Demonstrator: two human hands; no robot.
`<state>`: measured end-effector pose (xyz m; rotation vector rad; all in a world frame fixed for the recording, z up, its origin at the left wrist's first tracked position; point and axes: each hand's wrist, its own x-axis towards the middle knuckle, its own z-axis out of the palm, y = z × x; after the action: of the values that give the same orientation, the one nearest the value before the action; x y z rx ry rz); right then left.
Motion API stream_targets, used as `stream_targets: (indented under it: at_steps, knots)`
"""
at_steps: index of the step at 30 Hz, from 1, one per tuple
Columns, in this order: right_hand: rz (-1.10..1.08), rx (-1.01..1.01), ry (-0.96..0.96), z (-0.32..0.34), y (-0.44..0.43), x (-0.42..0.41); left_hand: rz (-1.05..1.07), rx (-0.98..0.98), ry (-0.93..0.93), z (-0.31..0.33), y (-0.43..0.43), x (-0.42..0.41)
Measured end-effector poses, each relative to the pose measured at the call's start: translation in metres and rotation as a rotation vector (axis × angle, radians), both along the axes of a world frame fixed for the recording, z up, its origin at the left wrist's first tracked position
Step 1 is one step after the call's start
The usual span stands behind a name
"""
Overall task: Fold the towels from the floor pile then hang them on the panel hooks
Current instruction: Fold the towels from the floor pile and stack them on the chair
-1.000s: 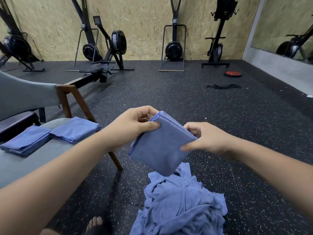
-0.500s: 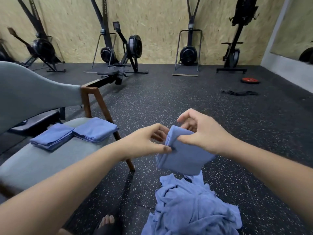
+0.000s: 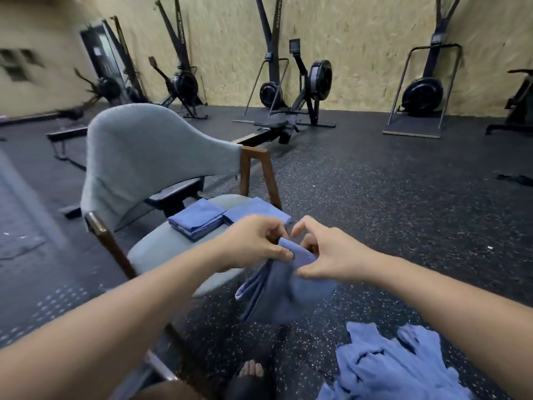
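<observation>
Your left hand (image 3: 251,243) and right hand (image 3: 328,255) both pinch the held towel (image 3: 285,290) by its top, just off the chair (image 3: 161,246) seat's near edge. Folding seems done; next, set it beside the stacked towels (image 3: 199,220) on the seat.

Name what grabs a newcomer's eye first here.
The left hand and right hand pinch a blue towel at centre. Just beyond, two folded towels lie side by side on a grey chair seat. A rumpled towel pile sits on the floor, lower right.
</observation>
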<state>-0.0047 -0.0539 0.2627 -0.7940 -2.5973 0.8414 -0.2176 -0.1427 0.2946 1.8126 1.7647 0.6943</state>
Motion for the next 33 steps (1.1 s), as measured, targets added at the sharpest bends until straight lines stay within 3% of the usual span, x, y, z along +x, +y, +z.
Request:
stream_targets:
  at_steps: [4, 9, 13, 17, 19, 24, 26, 29, 33]
  knots:
    - [-0.017, -0.122, -0.009, -0.019, 0.023, -0.047, 0.181, -0.029, -0.161, -0.006, -0.008, -0.068]
    - [-0.146, -0.251, 0.232, -0.032, 0.052, -0.122, 0.489, -0.026, -0.202, -0.031, -0.010, -0.134]
    - [-0.207, -0.187, 0.295, -0.041, 0.061, -0.187, 0.718, -0.042, -0.111, -0.058, -0.008, -0.165]
    - [-0.184, -0.047, 0.198, -0.055, 0.064, -0.238, 0.832, -0.045, 0.065, -0.079, -0.005, -0.178]
    - [-0.170, 0.053, 0.117, -0.063, 0.068, -0.254, 0.866, -0.061, 0.153, -0.086, -0.004, -0.180]
    - [-0.223, 0.213, -0.030, -0.076, 0.081, -0.266, 0.916, -0.087, 0.146, -0.107, 0.000, -0.193]
    - [-0.233, 0.249, -0.019, -0.072, 0.080, -0.258, 0.930, -0.102, 0.175, -0.110, 0.001, -0.199]
    - [-0.192, 0.240, 0.047, -0.063, 0.071, -0.232, 0.915, -0.084, 0.360, -0.102, 0.004, -0.197]
    - [-0.156, 0.176, 0.142, -0.065, 0.050, -0.170, 0.689, 0.028, 0.435, -0.080, 0.014, -0.169]
